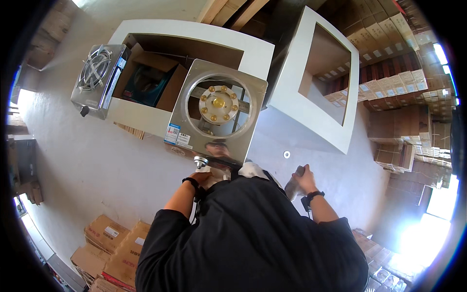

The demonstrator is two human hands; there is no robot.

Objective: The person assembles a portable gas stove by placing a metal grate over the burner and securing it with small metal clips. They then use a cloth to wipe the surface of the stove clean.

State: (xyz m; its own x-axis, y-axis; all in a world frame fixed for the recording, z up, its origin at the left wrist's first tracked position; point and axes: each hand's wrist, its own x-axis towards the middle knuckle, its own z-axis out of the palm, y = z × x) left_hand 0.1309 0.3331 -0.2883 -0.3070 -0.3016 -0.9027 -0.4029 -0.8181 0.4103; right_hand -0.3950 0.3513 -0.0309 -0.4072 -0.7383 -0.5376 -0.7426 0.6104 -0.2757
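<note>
A shiny steel single-burner gas stove (pixel 192 127) with a round opening and a brass-dotted burner (pixel 219 103) rests at the centre, on the near edge of a white frame. Its knob (pixel 200 161) faces me. My left hand (pixel 204 177) is just below that knob, beside crumpled white material (pixel 214 179); its fingers are mostly hidden. Off to the right, my right hand (pixel 306 180) is closed round a greyish, limp piece that looks like cloth or plastic (pixel 292 189). More white material (pixel 253 170) shows by my black shirt, under the stove's front edge.
The white frame (pixel 257 53) has an opening holding a cardboard box (pixel 173 92) with a teal object (pixel 146 86). Another steel stove (pixel 98 80) with coiled tubing stands at its left. A second white frame (pixel 287 90) stands right. Cartons (pixel 129 253) are stacked lower left; more line the right.
</note>
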